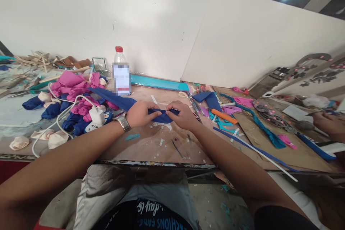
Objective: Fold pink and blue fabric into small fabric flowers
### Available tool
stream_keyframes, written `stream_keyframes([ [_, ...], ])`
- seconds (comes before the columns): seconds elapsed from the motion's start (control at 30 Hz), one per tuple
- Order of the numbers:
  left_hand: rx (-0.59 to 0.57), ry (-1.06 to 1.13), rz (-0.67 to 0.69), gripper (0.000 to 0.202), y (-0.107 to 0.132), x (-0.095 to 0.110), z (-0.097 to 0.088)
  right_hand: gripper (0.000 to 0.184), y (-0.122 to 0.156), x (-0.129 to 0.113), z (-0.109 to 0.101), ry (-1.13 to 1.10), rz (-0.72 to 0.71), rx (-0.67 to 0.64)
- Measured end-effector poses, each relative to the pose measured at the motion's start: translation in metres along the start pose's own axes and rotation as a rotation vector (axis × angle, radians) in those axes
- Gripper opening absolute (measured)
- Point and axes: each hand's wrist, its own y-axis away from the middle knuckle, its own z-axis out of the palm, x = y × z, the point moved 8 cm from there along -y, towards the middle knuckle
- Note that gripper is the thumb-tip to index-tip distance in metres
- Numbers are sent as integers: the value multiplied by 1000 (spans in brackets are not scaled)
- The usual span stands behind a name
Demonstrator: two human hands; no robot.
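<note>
A long blue fabric strip (114, 97) runs from the heap on the left into both hands above the table. My left hand (140, 115) pinches it between thumb and fingers, a metal watch on the wrist. Close beside, my right hand (181, 115) pinches the strip's other part, thumb tips facing each other. Between them the cloth looks gathered or folded. Behind my left hand stands a clear bottle with a red cap (119, 49), a lit phone (122, 79) leaning in front of it.
Pink, blue and cream fabric rolls (70, 81) are heaped at left around a power strip and white charger (97, 115). An orange utility knife (223, 116), cloth scraps and a white stick (266, 157) lie at right. A co-worker's hand (327, 124) shows at the far right.
</note>
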Motion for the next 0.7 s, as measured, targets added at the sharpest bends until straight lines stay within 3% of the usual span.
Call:
stream_keyframes([
  [0.2, -85, 28, 45, 25, 2, 6, 8, 6, 2, -2, 7, -16, 26, -50],
  [0.7, -86, 31, 83, 26, 3, 13, 7, 13, 3, -16, 7, 25, -61, -62],
])
